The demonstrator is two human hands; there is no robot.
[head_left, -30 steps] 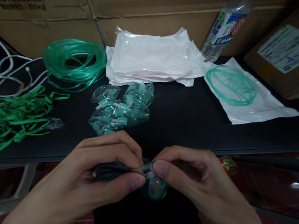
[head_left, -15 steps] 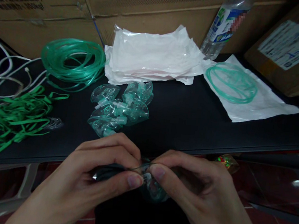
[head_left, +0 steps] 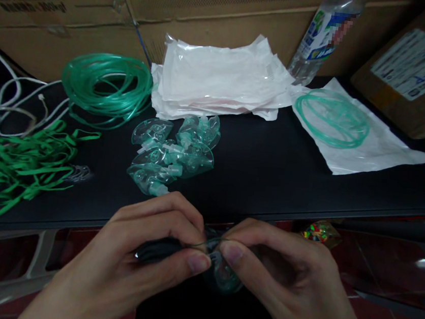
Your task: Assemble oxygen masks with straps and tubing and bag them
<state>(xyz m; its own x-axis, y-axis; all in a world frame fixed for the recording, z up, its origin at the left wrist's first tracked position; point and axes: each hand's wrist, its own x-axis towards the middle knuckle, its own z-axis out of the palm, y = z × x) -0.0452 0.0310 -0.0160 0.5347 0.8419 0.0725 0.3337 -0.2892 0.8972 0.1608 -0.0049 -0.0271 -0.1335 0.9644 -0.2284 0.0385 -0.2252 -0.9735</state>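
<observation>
Both of my hands meet low in the view, just in front of the table edge. A clear green oxygen mask [head_left: 227, 279] hangs between them, largely hidden by the fingers. My left hand [head_left: 152, 247] pinches the mask's rim, thumb against forefinger. From the other side my right hand [head_left: 277, 264] also pinches the rim, its thumb close to a small pale piece. What exactly each fingertip touches is too dim to tell. Beyond my left hand, several similar masks [head_left: 174, 160] lie in a heap on the black table [head_left: 257, 170].
Green elastic straps [head_left: 32, 159] and coiled green tubing [head_left: 105, 88] lie at left beside white cables [head_left: 13, 85]. White packets [head_left: 222, 73] are stacked behind the masks. A plastic bottle [head_left: 318, 43], bagged tubing [head_left: 332, 117] and a carton [head_left: 417, 75] stand at right.
The view has shifted slightly. My hands have moved a little to the right in the picture with the mask, still pinching its rim.
</observation>
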